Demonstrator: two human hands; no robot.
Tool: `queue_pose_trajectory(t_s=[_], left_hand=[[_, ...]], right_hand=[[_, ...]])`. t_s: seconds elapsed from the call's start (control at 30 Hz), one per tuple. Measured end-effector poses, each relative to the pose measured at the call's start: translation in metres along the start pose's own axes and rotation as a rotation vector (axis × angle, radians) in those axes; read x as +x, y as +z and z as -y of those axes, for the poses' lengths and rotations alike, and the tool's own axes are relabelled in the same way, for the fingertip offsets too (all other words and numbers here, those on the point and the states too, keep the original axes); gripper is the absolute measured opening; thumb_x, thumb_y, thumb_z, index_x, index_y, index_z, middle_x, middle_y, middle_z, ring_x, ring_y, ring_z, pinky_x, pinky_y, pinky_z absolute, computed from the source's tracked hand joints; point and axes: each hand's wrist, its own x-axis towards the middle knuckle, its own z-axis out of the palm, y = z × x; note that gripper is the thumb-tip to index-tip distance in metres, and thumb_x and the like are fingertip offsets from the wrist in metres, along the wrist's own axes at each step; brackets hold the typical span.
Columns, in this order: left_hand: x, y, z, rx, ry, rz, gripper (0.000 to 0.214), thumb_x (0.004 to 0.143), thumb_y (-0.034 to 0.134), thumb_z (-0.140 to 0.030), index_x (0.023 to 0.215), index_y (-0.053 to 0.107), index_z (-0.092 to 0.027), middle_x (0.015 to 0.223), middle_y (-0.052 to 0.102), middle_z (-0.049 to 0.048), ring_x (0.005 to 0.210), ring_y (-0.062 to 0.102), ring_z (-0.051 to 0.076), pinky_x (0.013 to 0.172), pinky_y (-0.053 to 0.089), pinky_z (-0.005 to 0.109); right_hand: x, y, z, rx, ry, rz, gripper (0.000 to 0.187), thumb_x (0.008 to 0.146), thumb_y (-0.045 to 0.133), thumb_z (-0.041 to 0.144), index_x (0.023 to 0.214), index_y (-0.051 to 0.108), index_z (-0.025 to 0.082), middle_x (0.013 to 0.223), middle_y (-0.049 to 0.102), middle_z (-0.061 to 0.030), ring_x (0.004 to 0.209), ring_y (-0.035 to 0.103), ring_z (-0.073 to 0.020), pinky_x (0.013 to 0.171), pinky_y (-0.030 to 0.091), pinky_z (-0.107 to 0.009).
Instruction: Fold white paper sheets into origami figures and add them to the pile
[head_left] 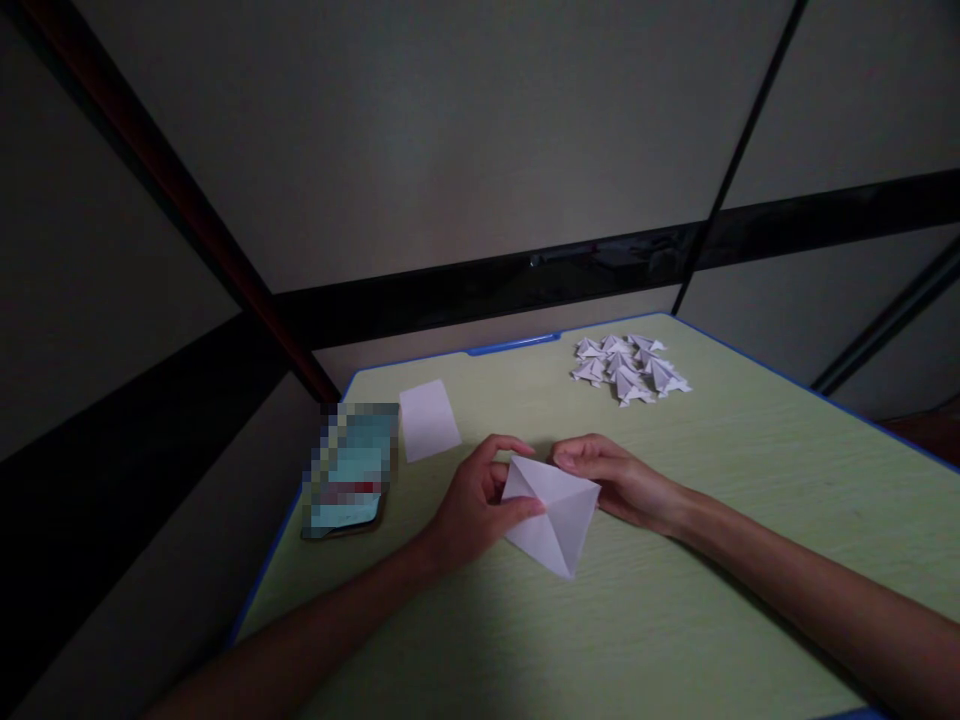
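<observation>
A square white sheet of paper (564, 520) with creases crossing at its middle is held up over the table, tilted. My left hand (480, 500) grips its left side, thumb flat on the front near the centre and the other fingers behind. At the upper right edge, my right hand (604, 475) is closed with its fingers curled against the paper; the sheet's right corner hides part of that hand. Farther back on the right lie several folded white paper figures (624, 368) in a close group.
A pale green table (750, 500) with a blue edge stands against dark-striped panels (480, 150). Another white paper sheet (430, 420) lies flat at the back left. Beside it is a phone (349, 475) with a blurred screen. A blue strip (517, 344) runs along the far edge.
</observation>
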Motion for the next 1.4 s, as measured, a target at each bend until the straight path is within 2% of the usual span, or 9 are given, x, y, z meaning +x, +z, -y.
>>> queue_pose_trajectory(t_s=[0.23,0.4,0.6,0.87,1.03,1.17,1.3,1.4], left_hand=[[0.0,-0.001,0.002,-0.008,0.009,0.001,0.041,0.057,0.064,-0.012,0.09,0.04,-0.017,0.06,0.06,-0.0025,0.046,0.05,0.007,0.044,0.036,0.015],[0.0,-0.002,0.001,0.016,0.032,-0.044,0.04,0.059,0.063,-0.014,0.091,0.039,-0.018,0.061,0.061,-0.0024,0.047,0.052,0.008,0.043,0.036,0.015],[0.003,-0.006,0.001,0.072,0.065,-0.138,0.04,0.06,0.063,-0.019,0.092,0.039,-0.018,0.06,0.06,-0.003,0.045,0.052,0.008,0.039,0.035,0.015],[0.005,-0.007,-0.001,0.101,0.055,-0.182,0.04,0.059,0.063,-0.019,0.091,0.039,-0.017,0.055,0.056,-0.0056,0.041,0.048,0.006,0.035,0.032,0.013],[0.006,-0.005,-0.003,0.131,0.05,-0.219,0.038,0.059,0.063,-0.018,0.089,0.04,-0.017,0.049,0.049,-0.0091,0.035,0.042,0.004,0.033,0.028,0.012],[0.006,-0.005,-0.003,0.128,0.075,-0.173,0.037,0.059,0.063,-0.02,0.089,0.04,-0.018,0.045,0.044,-0.011,0.033,0.038,0.003,0.032,0.024,0.011],[0.006,-0.006,0.0,0.127,0.094,-0.132,0.037,0.061,0.062,-0.022,0.089,0.039,-0.017,0.044,0.042,-0.0108,0.034,0.037,0.003,0.033,0.023,0.012],[0.008,-0.007,0.002,0.115,0.127,-0.164,0.037,0.061,0.063,-0.024,0.09,0.04,-0.017,0.054,0.047,-0.0076,0.04,0.04,0.004,0.036,0.027,0.013]], right_hand=[[0.001,-0.003,0.0,0.006,0.005,-0.009,0.025,0.057,0.065,0.03,0.051,0.05,0.011,0.042,0.041,0.005,0.038,0.034,-0.0031,0.038,0.021,-0.017],[0.001,-0.005,0.0,0.004,-0.014,0.013,0.02,0.059,0.063,0.024,0.051,0.052,0.01,0.043,0.044,0.0042,0.039,0.038,-0.0035,0.039,0.026,-0.017],[0.0,-0.007,0.002,-0.034,-0.048,-0.002,0.01,0.059,0.063,0.017,0.063,0.056,0.011,0.052,0.052,0.0032,0.044,0.043,-0.0036,0.043,0.032,-0.017],[0.002,-0.009,0.001,-0.11,-0.104,0.06,0.017,0.059,0.065,0.014,0.07,0.052,0.01,0.056,0.058,0.0019,0.044,0.047,-0.0035,0.044,0.035,-0.016],[0.002,-0.007,-0.001,-0.178,-0.067,0.079,0.025,0.055,0.069,0.015,0.069,0.049,0.011,0.058,0.058,0.0035,0.049,0.051,-0.004,0.048,0.038,-0.016],[0.003,-0.003,-0.005,-0.216,-0.045,0.124,0.025,0.055,0.068,0.015,0.065,0.046,0.012,0.056,0.057,0.0046,0.05,0.052,-0.0044,0.049,0.039,-0.016],[0.002,0.003,-0.009,-0.223,-0.132,0.084,0.03,0.053,0.069,0.011,0.073,0.047,0.013,0.061,0.057,0.0045,0.053,0.053,-0.0053,0.05,0.041,-0.017],[0.002,0.006,-0.01,-0.205,-0.198,0.056,0.037,0.052,0.069,0.009,0.082,0.047,0.015,0.064,0.056,0.0048,0.055,0.052,-0.0061,0.05,0.041,-0.017]])
